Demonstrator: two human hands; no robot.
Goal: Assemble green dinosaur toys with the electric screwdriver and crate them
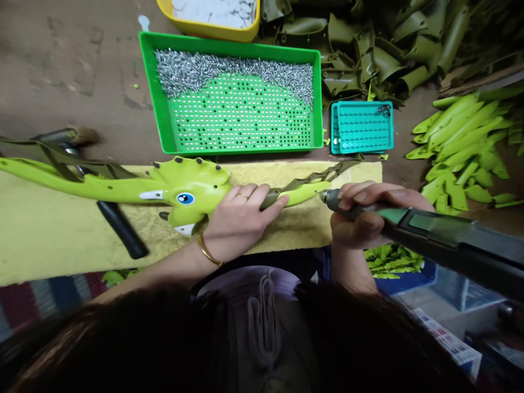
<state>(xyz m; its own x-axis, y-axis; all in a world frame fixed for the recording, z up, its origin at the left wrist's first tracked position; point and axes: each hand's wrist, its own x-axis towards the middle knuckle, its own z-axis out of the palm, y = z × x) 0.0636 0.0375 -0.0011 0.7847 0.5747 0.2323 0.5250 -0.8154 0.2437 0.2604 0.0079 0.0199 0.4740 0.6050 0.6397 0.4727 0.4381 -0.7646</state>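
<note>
Both grips are closed: the left hand (pixel 239 218) clasps a green plastic dinosaur (pixel 190 183) lying lengthwise on a yellow pad (pixel 282 232), and the right hand (pixel 368 210) wraps an electric screwdriver (pixel 429 229), its tip against the dinosaur's narrow end.

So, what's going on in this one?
A person's left hand holds down a lime-green dinosaur toy lying on a yellow pad. The right hand holds an electric screwdriver, its tip at the toy's narrow end. Beyond the pad sit a green tray of screws and a teal tray, with heaps of olive parts and lime parts off to the right.
</note>
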